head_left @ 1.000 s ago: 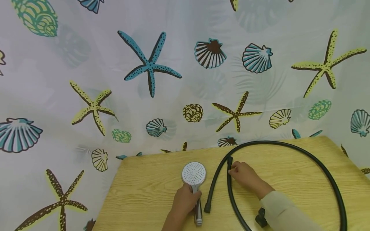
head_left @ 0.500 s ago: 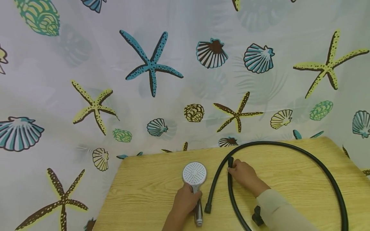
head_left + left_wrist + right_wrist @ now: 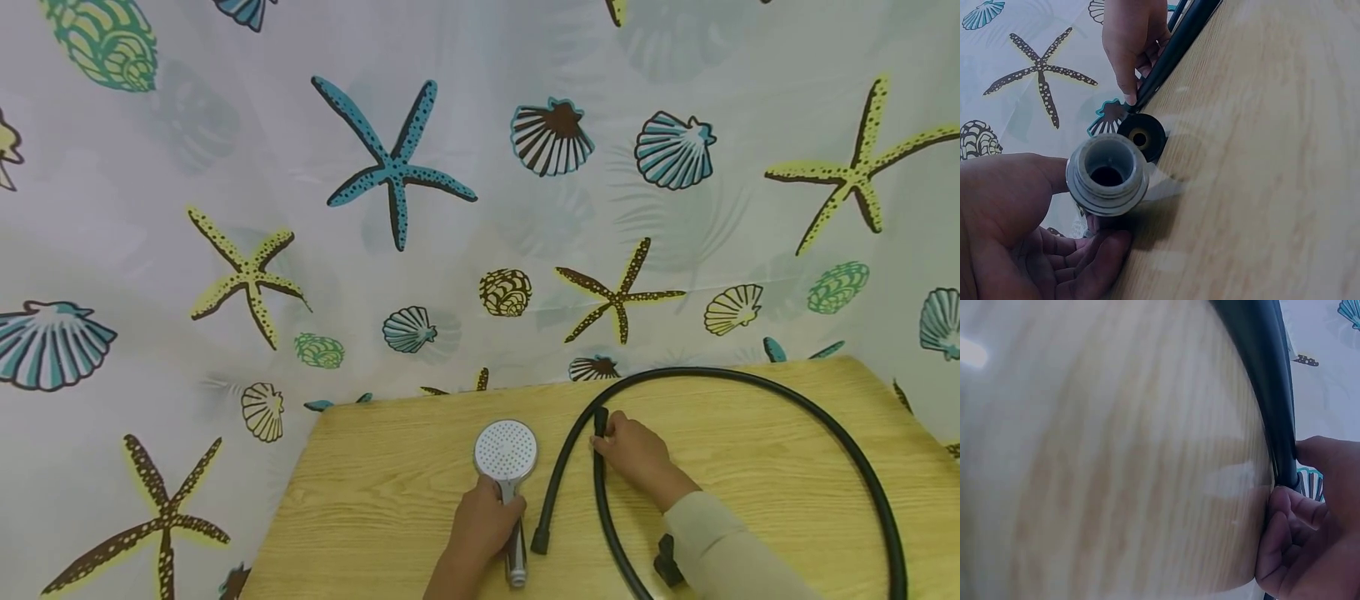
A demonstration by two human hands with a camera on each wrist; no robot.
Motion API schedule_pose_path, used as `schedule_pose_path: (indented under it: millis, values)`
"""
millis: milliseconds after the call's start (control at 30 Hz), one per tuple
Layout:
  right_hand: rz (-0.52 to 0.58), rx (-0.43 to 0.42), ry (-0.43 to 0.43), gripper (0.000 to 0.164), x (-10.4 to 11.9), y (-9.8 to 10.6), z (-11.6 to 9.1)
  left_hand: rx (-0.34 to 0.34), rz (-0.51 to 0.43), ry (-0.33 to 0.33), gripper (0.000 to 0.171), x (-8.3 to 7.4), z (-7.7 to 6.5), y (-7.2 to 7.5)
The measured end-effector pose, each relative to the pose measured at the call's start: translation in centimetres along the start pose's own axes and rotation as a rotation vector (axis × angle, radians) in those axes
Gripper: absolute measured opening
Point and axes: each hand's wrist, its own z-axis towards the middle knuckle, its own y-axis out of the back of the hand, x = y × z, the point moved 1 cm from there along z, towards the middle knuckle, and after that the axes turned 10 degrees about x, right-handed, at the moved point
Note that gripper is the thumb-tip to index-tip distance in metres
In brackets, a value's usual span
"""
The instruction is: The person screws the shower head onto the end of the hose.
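Observation:
A shower head (image 3: 506, 450) with a white round face and chrome handle lies spray side up on the wooden table. My left hand (image 3: 483, 518) grips its handle from the left; in the left wrist view the threaded handle end (image 3: 1107, 175) points at the camera. To the right, my right hand (image 3: 637, 454) pinches a black shower hose (image 3: 708, 371) just below one end fitting (image 3: 600, 421). Thumb and fingers meet on the hose in the right wrist view. The hose's other end (image 3: 540, 540) lies beside the shower head, apart from it.
The hose loops widely over the right of the wooden table (image 3: 375, 500). A small black piece (image 3: 666, 562) sits against the right sleeve (image 3: 720, 542). Behind and on both sides hangs a white curtain (image 3: 465, 200) printed with starfish and shells.
My right hand has slid slightly up the hose towards its end fitting. The black piece and sleeve have shifted a little left. My left hand stays on the shower head.

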Motion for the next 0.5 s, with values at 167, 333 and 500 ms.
schedule_pose_path:
  millis: [167, 333, 500]
  values:
    - [0.003, 0.0, -0.007, 0.03, -0.25, -0.05, 0.19, -0.008, 0.007, -0.007, 0.033, 0.26, 0.38, -0.17]
    - [0.019, 0.006, 0.002, 0.029, -0.31, 0.03, -0.03, -0.007, 0.008, -0.012, 0.031, 0.24, 0.35, -0.15]
    - [0.051, 0.02, -0.006, 0.026, -0.34, 0.14, -0.16, -0.006, 0.016, -0.008, 0.029, 0.35, 0.4, -0.14]
